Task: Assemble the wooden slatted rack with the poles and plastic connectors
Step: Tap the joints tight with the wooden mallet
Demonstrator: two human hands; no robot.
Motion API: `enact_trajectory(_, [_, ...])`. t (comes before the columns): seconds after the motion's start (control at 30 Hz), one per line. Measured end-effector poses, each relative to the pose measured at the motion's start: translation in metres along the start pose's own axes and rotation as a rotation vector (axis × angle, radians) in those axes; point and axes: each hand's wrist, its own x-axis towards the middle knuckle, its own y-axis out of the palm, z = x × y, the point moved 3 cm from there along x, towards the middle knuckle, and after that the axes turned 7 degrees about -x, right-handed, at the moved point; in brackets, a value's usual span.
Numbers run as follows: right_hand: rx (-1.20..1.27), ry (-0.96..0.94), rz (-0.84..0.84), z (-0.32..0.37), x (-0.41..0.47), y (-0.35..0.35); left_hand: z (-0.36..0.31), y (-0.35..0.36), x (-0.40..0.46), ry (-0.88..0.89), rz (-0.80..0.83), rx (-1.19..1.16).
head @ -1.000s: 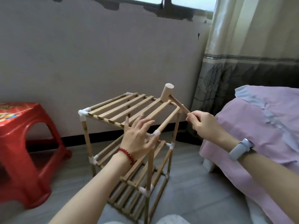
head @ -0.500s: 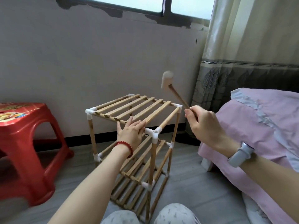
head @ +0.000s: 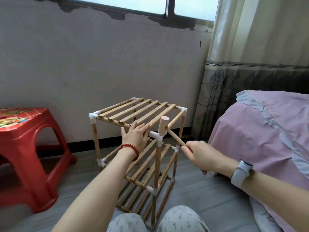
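Wooden slats and poles fill the middle of the head view — one slatted rack [head: 138, 144] stands upright on the grey floor [head: 197, 190], just in front of the person's knees [head: 180, 220]. Three slatted shelves show: a top one, a middle one and a bottom one near the floor. Four upright poles carry them, and white plastic connectors sit at the joints; the rack and arms hide some, so no full count. On the top shelf the slats run from near edge to far edge.

Two hands are in play, well apart. The left hand [head: 135, 137], a red bead bracelet [head: 131, 150] on its wrist, lies flat with straight fingers on the near edge of the top shelf. The right hand [head: 200, 155], a pale watch [head: 240, 170] on its wrist, is curled round the handle of one wooden mallet [head: 164, 127] — the mallet head sits right at the near right corner connector [head: 156, 135], touching or just above it, hard to say.

Around it: one red plastic stool [head: 28, 148] on the left, one bed with a pink cover [head: 267, 131] on the right, a curtain [head: 250, 64] behind the bed, a plain wall [head: 100, 64] under a window [head: 167, 5].
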Motion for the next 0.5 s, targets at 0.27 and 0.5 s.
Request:
enact_trajectory(0.27, [0.028,0.019,0.024,-0.002,-0.002,-0.007,0.000,-0.001,0.000,0.021,0.005,0.004])
enact_trajectory(0.5, [0.129,-0.019,-0.154,-0.004,0.004,-0.013,0.005,-0.004,0.002,0.058,0.065,0.062])
